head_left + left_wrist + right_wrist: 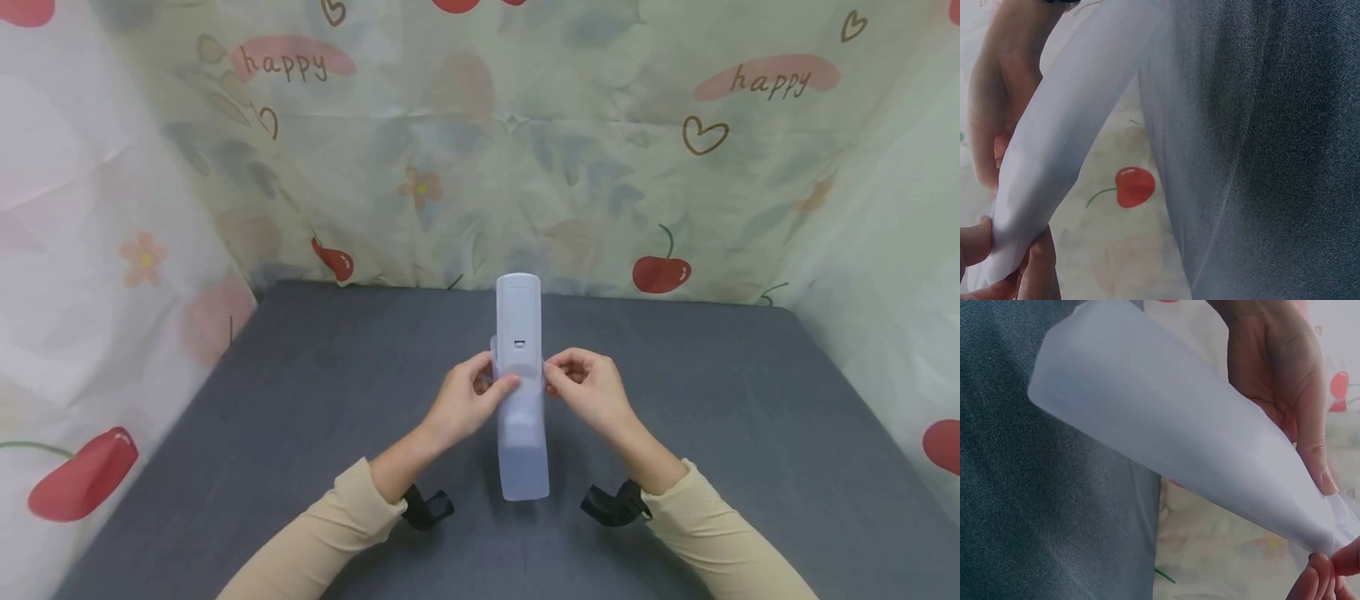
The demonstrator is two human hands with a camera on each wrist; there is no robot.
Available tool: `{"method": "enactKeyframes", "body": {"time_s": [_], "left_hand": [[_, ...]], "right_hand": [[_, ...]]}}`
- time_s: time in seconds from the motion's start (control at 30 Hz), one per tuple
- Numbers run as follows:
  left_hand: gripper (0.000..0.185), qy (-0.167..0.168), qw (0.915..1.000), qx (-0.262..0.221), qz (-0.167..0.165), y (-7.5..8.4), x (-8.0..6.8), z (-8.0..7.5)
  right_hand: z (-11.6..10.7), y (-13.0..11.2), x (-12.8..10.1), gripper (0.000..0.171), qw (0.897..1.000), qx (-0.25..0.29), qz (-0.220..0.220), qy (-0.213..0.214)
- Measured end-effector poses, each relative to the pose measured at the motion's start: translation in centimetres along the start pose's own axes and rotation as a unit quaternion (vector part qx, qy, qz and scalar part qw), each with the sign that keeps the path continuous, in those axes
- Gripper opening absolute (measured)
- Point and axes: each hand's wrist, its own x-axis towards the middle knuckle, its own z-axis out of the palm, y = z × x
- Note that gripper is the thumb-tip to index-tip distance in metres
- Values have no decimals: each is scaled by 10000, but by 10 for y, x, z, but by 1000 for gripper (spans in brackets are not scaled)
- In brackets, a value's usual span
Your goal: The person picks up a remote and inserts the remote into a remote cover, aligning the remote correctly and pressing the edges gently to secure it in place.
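Both hands meet over the middle of the desk [300, 433], a dark grey cloth-covered surface. Left hand [468, 400] has its fingers curled and its thumb pressed on the left edge of a translucent sleeve [522, 450], pinching that edge where the sleeve's open mouth wraps a white remote control [518, 321]. Right hand [588, 390] pinches the opposite edge of the sleeve between thumb and curled fingers, level with the left. The sleeve's closed end hangs toward the desk's near edge, between the two forearms in beige sleeves, each with a black strap at the wrist. The left wrist view shows the sleeve [1066, 137] running up from the pinching fingers [975, 240], and the right wrist view shows its rounded end [1147, 419] above the grey cloth. The remote lies back up, its upper half bare and pointing toward the far edge. Beyond that edge hangs a curtain [525, 150] printed with cherries, flowers and the word "happy".
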Motion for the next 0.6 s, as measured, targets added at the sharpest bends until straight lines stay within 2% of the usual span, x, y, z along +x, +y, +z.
{"method": "enactKeyframes", "body": {"time_s": [0.37,0.6], "left_hand": [[26,-100,9999,43,-18,4,-2,-2],[25,6,9997,252,4,4,-2,-3]], "right_hand": [[2,-3,5,14,9997,-30,77,233],[4,-1,6,13,9994,267,152,-158]]}}
